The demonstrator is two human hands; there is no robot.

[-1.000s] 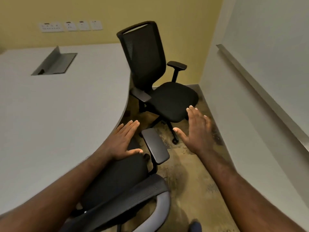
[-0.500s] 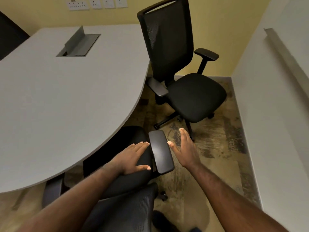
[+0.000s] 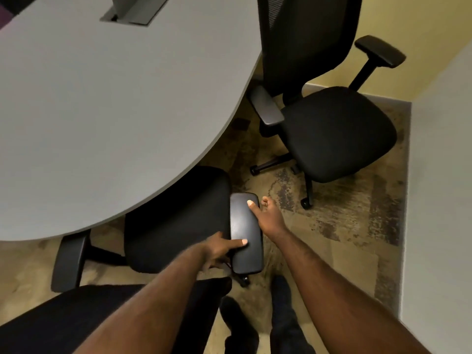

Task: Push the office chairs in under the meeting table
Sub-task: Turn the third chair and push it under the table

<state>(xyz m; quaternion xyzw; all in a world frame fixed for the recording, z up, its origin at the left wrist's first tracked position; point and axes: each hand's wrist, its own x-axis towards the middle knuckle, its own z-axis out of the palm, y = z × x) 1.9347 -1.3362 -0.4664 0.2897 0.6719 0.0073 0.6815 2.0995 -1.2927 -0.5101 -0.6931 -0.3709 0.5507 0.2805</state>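
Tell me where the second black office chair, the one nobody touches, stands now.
In the head view the black mesh-backed office chair stands at upper right, in the corner by the yellow wall, beside the curved edge of the grey meeting table, not under it.

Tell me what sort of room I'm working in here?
Most likely a small office meeting room: a large grey meeting table with a flip-up cable box, and black mesh-backed office chairs on carpet.

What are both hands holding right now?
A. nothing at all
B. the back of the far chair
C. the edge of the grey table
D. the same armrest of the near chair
D: the left hand grips the near end of the armrest and the right hand holds its far end, thumb on top.
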